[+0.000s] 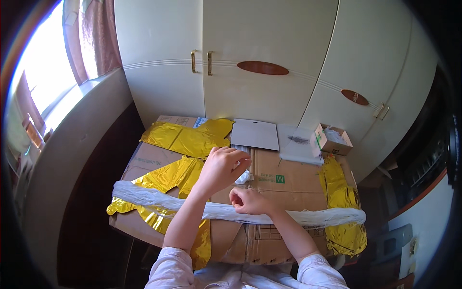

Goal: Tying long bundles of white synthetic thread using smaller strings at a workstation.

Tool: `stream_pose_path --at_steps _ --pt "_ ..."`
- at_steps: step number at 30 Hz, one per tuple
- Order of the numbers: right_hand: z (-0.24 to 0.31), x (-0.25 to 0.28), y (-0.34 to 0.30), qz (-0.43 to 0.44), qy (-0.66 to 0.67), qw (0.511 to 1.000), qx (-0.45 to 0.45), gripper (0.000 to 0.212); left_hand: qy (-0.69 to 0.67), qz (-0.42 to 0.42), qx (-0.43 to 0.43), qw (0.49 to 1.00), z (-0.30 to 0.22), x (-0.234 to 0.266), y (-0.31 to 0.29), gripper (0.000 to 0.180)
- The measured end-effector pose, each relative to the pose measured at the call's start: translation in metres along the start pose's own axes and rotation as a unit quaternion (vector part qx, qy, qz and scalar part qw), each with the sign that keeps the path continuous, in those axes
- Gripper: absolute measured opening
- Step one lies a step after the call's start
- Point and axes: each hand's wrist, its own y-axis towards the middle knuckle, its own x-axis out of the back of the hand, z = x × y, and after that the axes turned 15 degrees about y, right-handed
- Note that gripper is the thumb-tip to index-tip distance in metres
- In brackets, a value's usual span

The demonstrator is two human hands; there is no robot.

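Note:
Over the middle of the cardboard, my left hand (pixel 222 168) is raised with its fingers curled together. Nearer to me and slightly right is my right hand (pixel 250 201), closed in a pinch just above a long hank of white thread (pixel 317 217). Whatever either hand grips is too fine or hidden to make out. The hank stretches across the table from left to right, passing behind my left forearm. Beside my left hand lies a small white bundle (pixel 244 177). A flat gold foil balloon (pixel 166 176) lies partly under the hank's left end.
Another gold foil balloon (pixel 187 138) lies at the back left, and one more (pixel 339 202) at the right edge. A pale card (pixel 255 134), a clear plastic bag (pixel 299 144) and a small open box (pixel 334 143) line the back. Cream cabinets (pixel 269 33) rise behind.

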Motion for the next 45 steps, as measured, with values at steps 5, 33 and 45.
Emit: stream_pose_path --at_steps 5,33,45 --pt "-0.018 0.012 -0.001 0.027 0.154 0.987 0.036 0.018 -0.026 0.002 0.003 1.0 0.001 0.0 0.006 0.011" --pt "-0.037 0.018 0.007 -0.015 0.208 0.978 -0.028 0.023 0.104 0.539 -0.043 0.835 0.016 -0.038 -0.009 0.018" --pt "-0.023 0.017 -0.002 0.014 0.263 0.964 -0.02 0.017 0.087 0.498 -0.002 0.863 0.028 -0.051 -0.075 0.026"
